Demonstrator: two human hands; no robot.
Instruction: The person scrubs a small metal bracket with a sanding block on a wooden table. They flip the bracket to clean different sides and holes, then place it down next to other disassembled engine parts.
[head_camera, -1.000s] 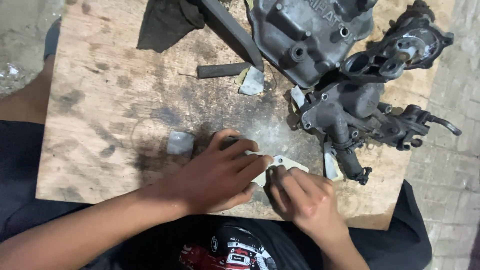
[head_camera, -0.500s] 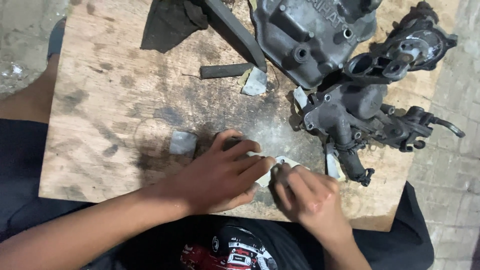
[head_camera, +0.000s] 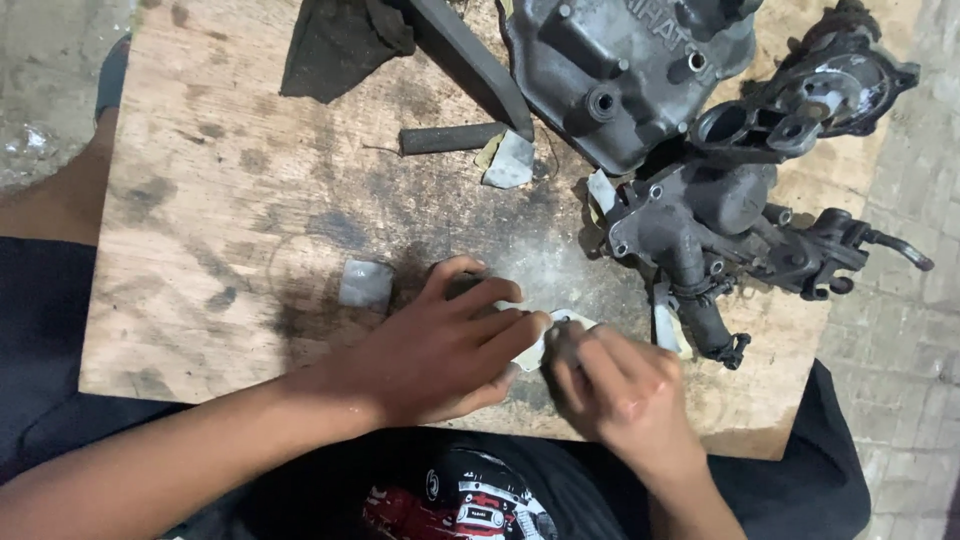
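A thin cream gasket piece (head_camera: 563, 322) lies flat on the stained wooden board (head_camera: 230, 210), mostly hidden under both hands. My left hand (head_camera: 440, 345) presses it down with fingers spread flat over its left part. My right hand (head_camera: 615, 385) sits just to the right, fingers curled on the gasket's right part, fingertips touching the left hand's fingertips. Whether the right hand holds a small tool is hidden.
Grey metal engine housings (head_camera: 620, 70) and a pump-like casting with a pipe stub (head_camera: 700, 240) fill the board's upper right. A dark rag (head_camera: 335, 45), a dark bar (head_camera: 470, 65), a short rod (head_camera: 450, 138) and small grey scraps (head_camera: 365, 283) lie on the board.
My right hand has slid left and up over the gasket, covering more of it. My left hand has stayed pressed in place.
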